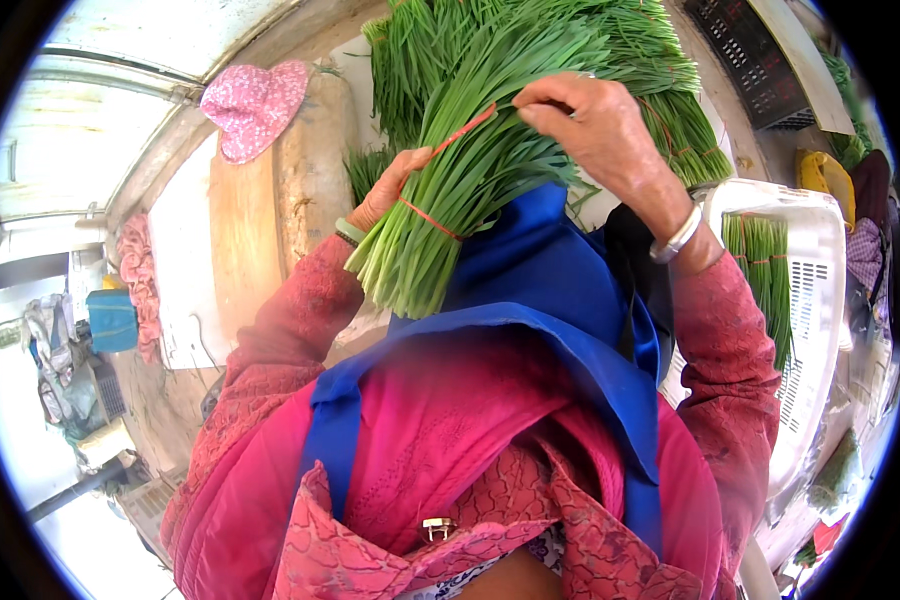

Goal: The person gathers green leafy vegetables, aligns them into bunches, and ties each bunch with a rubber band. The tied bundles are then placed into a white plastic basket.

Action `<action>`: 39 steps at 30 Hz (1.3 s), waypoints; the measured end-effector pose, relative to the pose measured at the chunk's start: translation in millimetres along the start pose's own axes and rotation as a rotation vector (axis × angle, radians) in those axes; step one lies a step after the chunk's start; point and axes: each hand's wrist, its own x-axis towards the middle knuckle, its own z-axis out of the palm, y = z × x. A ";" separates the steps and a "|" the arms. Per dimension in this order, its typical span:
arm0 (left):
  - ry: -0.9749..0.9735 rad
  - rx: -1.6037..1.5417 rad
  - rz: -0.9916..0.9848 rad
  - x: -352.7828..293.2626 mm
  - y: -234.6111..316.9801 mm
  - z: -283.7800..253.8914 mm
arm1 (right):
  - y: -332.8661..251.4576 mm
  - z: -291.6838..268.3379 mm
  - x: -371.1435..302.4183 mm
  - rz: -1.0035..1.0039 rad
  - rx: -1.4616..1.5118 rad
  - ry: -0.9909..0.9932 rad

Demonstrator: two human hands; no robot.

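I watch the left hand (pixel 382 190) clamped around a green bunch (pixel 470 180) above the near edge of the bench (pixel 359 80) — the right hand (pixel 600 125) beside a red band (pixel 467 127), pinching or not, I can't tell.

Pale tabletop (pixel 356 80): green leafy bundles (pixel 630 42) piled on it. Wooden board (pixel 315 165) at left: pink hat (pixel 255 105) on far end.

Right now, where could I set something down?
The wooden board below the pink hat, left of the left hand, looks bare; so does most of the white surface between board and pink cloth. Crowded: top middle, piled with green bundles.
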 end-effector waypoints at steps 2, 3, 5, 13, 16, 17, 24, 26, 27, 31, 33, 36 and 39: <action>0.013 -0.005 0.006 -0.6 -0.6 -0.9 | -2.9 9.5 3.8 0.040 -0.040 -0.066; 0.020 -0.008 0.009 -1.5 -1.4 -1.6 | -4.2 10.8 4.5 0.036 -0.041 -0.084; 0.013 -0.024 0.013 -3.0 -4.6 -4.6 | -5.5 13.0 5.3 0.028 -0.040 -0.124; -0.010 -0.028 0.027 -4.6 -2.4 -4.1 | -6.9 22.3 7.7 -0.374 -0.335 -0.012; -0.022 0.002 0.027 -2.2 -1.3 -6.0 | -8.4 28.1 8.6 -0.419 -0.481 0.050; -0.033 0.006 0.012 0.0 -1.0 -9.5 | -8.8 29.1 8.9 -0.414 -0.531 0.063; -0.110 -0.041 0.036 -3.2 3.0 2.1 | 46.6 -4.8 4.1 0.024 -0.906 0.093; -0.142 -0.146 0.084 2.7 0.6 3.0 | 53.4 -33.3 -12.4 0.099 -0.809 0.039; -0.155 -0.198 0.111 5.9 2.1 4.3 | 45.7 -36.2 -18.5 0.200 -0.540 -0.049; -0.228 -0.245 0.149 17.0 31.7 21.1 | -9.2 -30.4 -42.7 0.698 0.377 -0.476; -0.170 -0.098 0.214 25.4 49.6 40.8 | -20.8 -16.2 -48.7 0.674 0.671 -0.489; -0.057 0.095 0.141 27.4 82.3 81.8 | -31.6 0.1 -39.6 0.747 1.028 -0.319; 0.034 0.212 0.180 48.0 79.6 94.8 | -22.3 18.7 -28.1 0.715 1.391 -0.164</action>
